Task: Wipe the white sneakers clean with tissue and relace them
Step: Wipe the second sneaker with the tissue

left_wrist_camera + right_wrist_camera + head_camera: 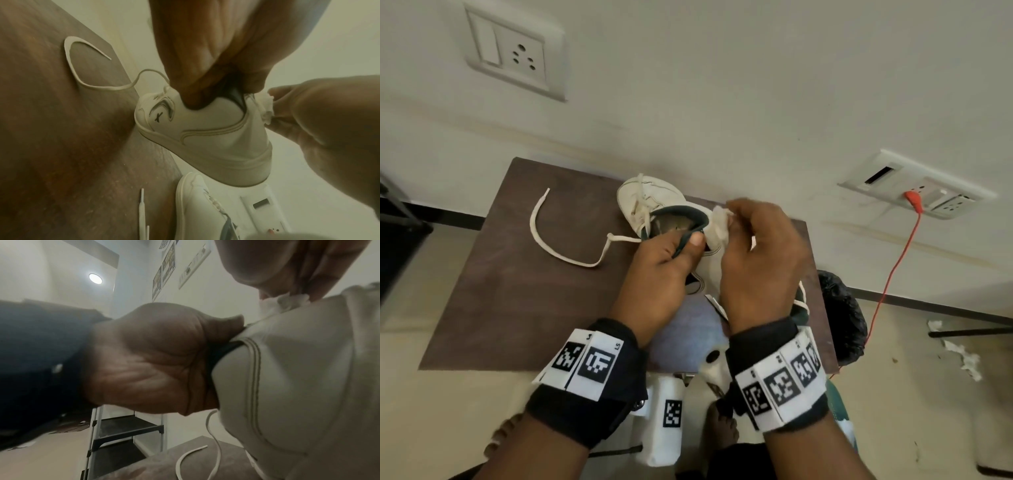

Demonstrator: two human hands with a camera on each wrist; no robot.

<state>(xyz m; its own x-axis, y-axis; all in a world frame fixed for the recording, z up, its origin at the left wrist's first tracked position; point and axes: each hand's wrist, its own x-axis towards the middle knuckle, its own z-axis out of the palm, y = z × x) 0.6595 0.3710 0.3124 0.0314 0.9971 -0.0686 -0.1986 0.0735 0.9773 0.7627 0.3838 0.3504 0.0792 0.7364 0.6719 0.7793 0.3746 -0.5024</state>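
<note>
A white sneaker (pixel 650 202) (pixel 205 134) (pixel 298 378) with a dark collar is held tilted above the brown table (pixel 517 291), heel toward me. My left hand (pixel 671 253) (pixel 207 84) (pixel 152 356) grips its collar, thumb inside the opening. My right hand (pixel 750 236) (pixel 292 105) (pixel 292 280) pinches a crumpled white tissue (pixel 719 226) (pixel 265 105) (pixel 285 303) against the top of the heel. Its white lace (pixel 565 240) (pixel 72 65) trails loose over the table. A second white sneaker (pixel 197 211) lies on the table under my right hand, mostly hidden in the head view.
A black bag (pixel 842 315) sits off the table's right edge. An orange cable (pixel 893 267) runs from a wall socket (pixel 914 185). Crumpled tissue scraps (pixel 962 356) lie on the floor. A step ladder (pixel 123 434) stands to the left. Another lace tip (pixel 141 211) rests near the second shoe.
</note>
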